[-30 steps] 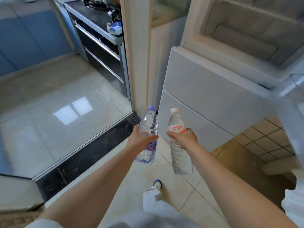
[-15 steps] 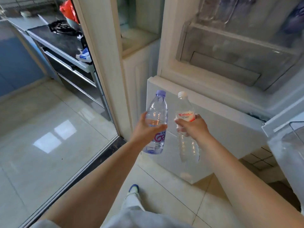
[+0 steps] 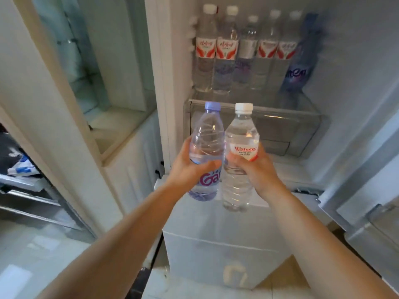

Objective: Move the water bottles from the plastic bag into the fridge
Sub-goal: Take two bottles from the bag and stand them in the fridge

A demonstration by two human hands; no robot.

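My left hand (image 3: 190,169) grips a clear water bottle with a purple cap and purple lettering (image 3: 207,134). Beside it my right hand (image 3: 254,169) grips a clear bottle with a white cap and a red-and-white label (image 3: 241,134). Both bottles stand upright, side by side and almost touching, held in front of the open fridge (image 3: 349,87). On the fridge shelf (image 3: 254,102) above them stands a row of several water bottles (image 3: 226,50), with a blue bottle (image 3: 302,59) at its right end. The plastic bag is out of view.
A clear drawer (image 3: 291,130) sits under the shelf, behind the held bottles. The closed lower fridge drawer fronts (image 3: 220,244) are below my hands. A white door frame and cabinet (image 3: 121,147) stand to the left. The open fridge door (image 3: 377,223) is at the right.
Both hands have lifted the bottles from the level of the lower fridge drawers to just below the shelf. The view has tilted up and now shows the fridge interior with its row of bottles.
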